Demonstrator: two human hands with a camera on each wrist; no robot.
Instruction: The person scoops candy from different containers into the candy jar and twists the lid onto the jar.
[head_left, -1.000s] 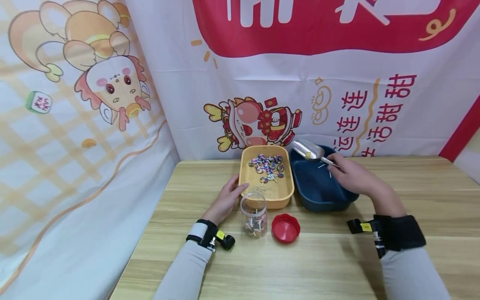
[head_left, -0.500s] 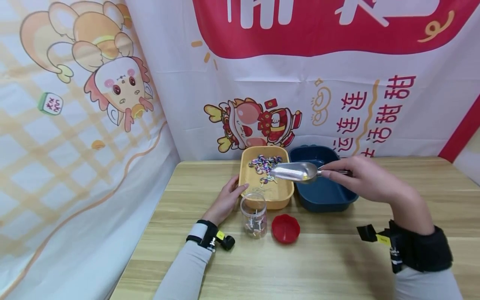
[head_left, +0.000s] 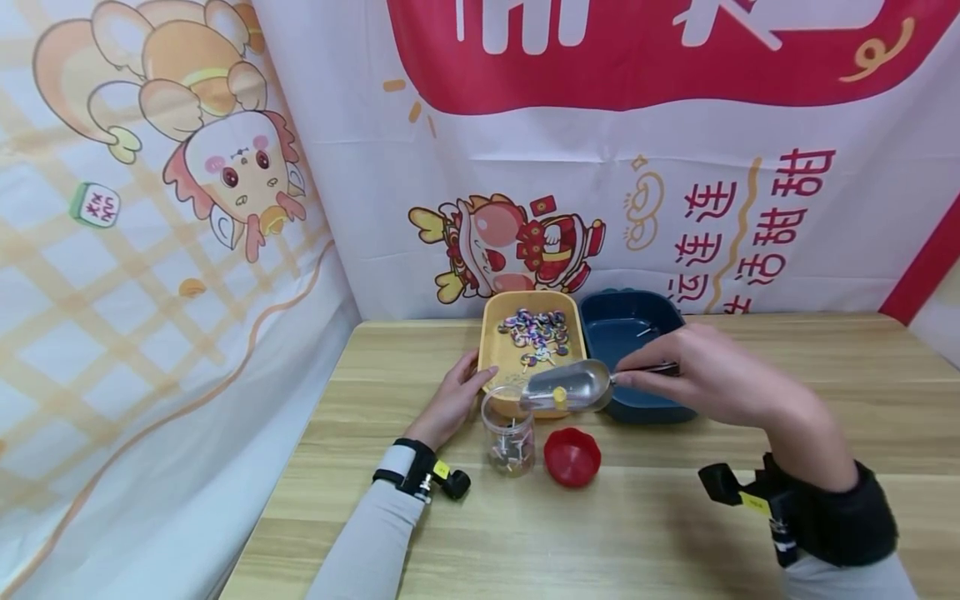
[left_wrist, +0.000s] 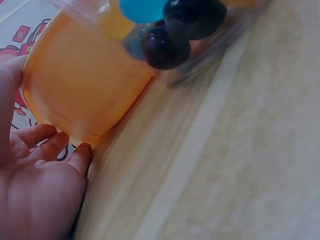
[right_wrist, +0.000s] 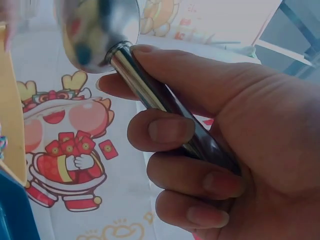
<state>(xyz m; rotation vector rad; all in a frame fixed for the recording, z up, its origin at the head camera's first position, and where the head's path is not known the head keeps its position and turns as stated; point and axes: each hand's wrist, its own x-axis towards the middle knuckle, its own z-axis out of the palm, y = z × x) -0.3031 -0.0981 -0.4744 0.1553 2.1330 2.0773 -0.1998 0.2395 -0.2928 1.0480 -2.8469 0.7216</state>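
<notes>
My right hand [head_left: 708,379] grips the handle of a metal scoop [head_left: 592,382], fingers wrapped round it in the right wrist view. The scoop's front end is at the mouth of a clear plastic jar [head_left: 512,442], and a yellow candy [head_left: 560,396] shows in its bowl. Inside the jar are several lollipops with white sticks; coloured round heads show in the left wrist view. My left hand [head_left: 454,393] holds the left side of a yellow bin [head_left: 501,375], thumb over the rim, fingers against the outer wall. Several purple, patterned lollipops [head_left: 536,327] lie in that bin.
A dark blue bin [head_left: 647,412] stands directly right of the yellow one, with a white stick visible inside. On the wooden table [head_left: 630,533], a red scalloped lid [head_left: 572,457] lies just right of the jar. Printed cloth [head_left: 450,150] hangs behind the bins.
The scoop, in my right hand, has moved left and toward me from over the blue bin, across the yellow bin, to the jar's mouth. My left hand has stayed in place.
</notes>
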